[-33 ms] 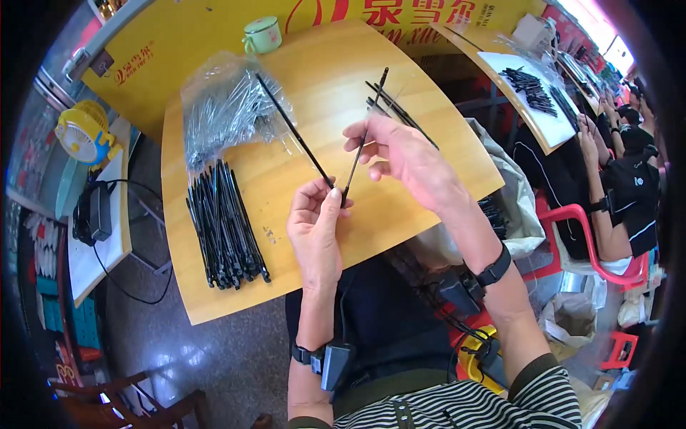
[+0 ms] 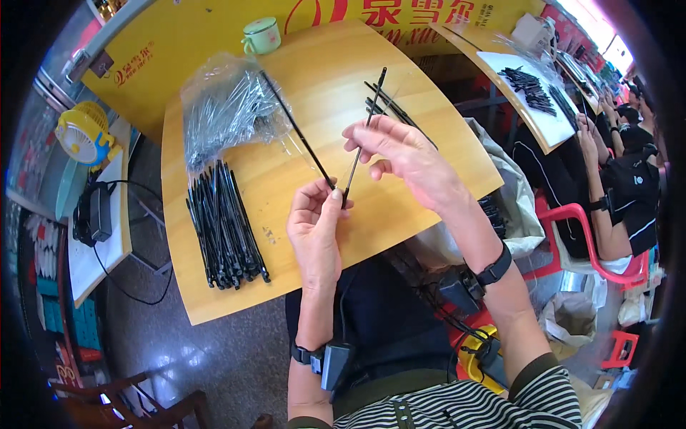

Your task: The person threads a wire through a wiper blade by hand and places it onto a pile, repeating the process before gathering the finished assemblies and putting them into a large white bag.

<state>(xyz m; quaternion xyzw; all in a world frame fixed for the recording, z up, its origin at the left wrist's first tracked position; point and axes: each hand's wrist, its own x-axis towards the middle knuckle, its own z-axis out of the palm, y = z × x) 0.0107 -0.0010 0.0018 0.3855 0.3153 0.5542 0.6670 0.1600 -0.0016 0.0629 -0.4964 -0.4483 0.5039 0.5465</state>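
Observation:
Two thin black rods meet at their lower ends in my left hand [image 2: 316, 225], whose thumb and fingers pinch them together. From there they spread upward like a V: the left rod [image 2: 294, 127] leans left, the right rod [image 2: 355, 161] leans slightly right. My right hand [image 2: 407, 154] is beside the right rod, fingers partly bent and apart, thumb away from them. Its index and middle fingers cross the rod near mid-length; whether they press on it I cannot tell. A thick bunch of similar black rods [image 2: 223, 229] lies at the table's left side.
On the wooden table [image 2: 329, 57] are a clear plastic bag [image 2: 229, 107], a green mug [image 2: 261, 36] and several loose rods [image 2: 391, 106]. A pale sack [image 2: 525, 222] with black pieces stands at the right edge. A yellow fan [image 2: 82, 132] is at left; co-workers sit at right.
The right hand's fingers have shifted slightly along the right rod, and the left rod's upper tip has moved a little to the right. The left hand keeps its grip.

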